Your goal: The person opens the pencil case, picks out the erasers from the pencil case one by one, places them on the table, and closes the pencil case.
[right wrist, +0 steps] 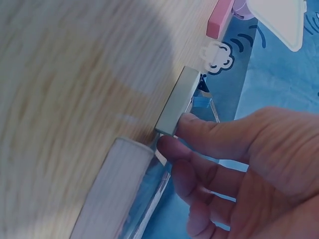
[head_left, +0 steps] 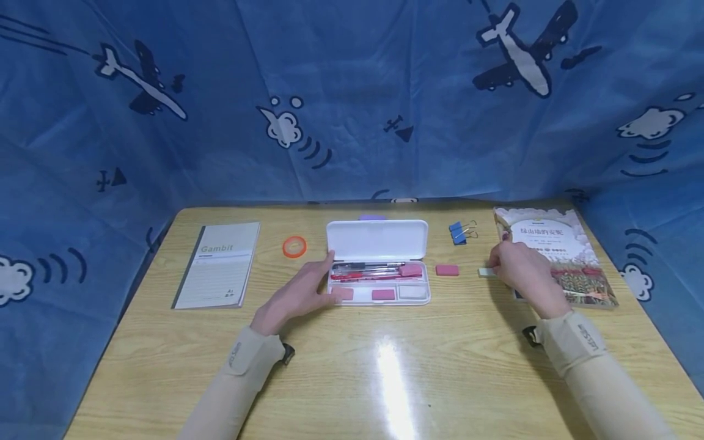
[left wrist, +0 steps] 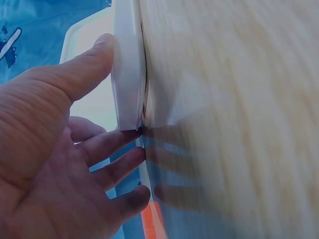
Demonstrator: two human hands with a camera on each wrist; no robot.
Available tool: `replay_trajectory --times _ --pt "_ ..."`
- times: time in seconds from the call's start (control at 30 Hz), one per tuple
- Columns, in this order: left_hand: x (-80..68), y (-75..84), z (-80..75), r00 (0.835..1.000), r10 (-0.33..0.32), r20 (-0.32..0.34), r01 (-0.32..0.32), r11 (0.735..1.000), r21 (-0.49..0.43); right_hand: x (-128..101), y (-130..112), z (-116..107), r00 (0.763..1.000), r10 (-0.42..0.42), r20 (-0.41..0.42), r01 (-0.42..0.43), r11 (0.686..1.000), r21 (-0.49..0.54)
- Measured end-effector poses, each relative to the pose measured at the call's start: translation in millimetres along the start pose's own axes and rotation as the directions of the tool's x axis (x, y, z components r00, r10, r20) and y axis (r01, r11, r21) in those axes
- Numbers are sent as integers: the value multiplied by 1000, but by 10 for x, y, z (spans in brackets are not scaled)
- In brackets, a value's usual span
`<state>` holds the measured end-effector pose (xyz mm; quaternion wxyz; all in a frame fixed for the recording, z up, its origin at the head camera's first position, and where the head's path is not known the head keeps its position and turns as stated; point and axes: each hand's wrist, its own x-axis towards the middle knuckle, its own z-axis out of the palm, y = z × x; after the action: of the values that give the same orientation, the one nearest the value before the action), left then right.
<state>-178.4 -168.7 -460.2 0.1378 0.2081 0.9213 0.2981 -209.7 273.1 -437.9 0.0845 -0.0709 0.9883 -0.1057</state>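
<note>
Hands (head_left: 521, 270) hold a smooth case (head_left: 377, 241) and rectangular block (right wrist: 178, 101).

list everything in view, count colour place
wooden table: one, light brown, beneath
printed fabric backdrop: one, blue, behind
paper notebook: one, pale, table's left
flat ring: one, orange, right of notebook
open hinged pencil case: one, white, centre
slim pens: several, black and red, inside case
small blocks: three, pink, inside case
rectangular piece: one, white, inside case
partly hidden piece: one, purple, behind case
metal-handled binder clips: one or two, blue, right of case
rectangular block: one, pink, right of case
illustrated book: one, multicoloured, table's right
pale rectangular block: one, green, left of book
wrist straps: two, beige, on wrists
sleeved forearms: two, beige, near side
left hand: one, bare, on case's left end
right hand: one, bare, pinching pale block
</note>
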Motion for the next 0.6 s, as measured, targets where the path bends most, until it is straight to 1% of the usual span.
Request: replay_trajectory --times 0.13,0.2,0.33,0.43,0.5,0.6 --pt "-3 -2 -3 1000 -11 -1 11 1000 7 -5 -14 0 1000 11 -9 -11 1000 -5" --pt "2 -5 3 1000 -3 -3 3 1000 1 -16 -14 4 1000 11 -16 -11 1000 -10" --pt "10 -14 12 1000 20 -9 -21 1000 -4 -56 -45 5 997 -19 -79 17 1000 -21" --pt "12 -19 14 999 31 -11 -31 999 -14 -87 -136 3 985 -78 -154 77 997 -13" --pt "8 -18 13 1000 17 -11 -17 1000 -10 -91 -233 6 972 -125 -201 129 992 6" --pt "6 -8 13 1000 -22 -4 22 1000 -2 -77 -395 21 947 -198 -254 209 978 18"
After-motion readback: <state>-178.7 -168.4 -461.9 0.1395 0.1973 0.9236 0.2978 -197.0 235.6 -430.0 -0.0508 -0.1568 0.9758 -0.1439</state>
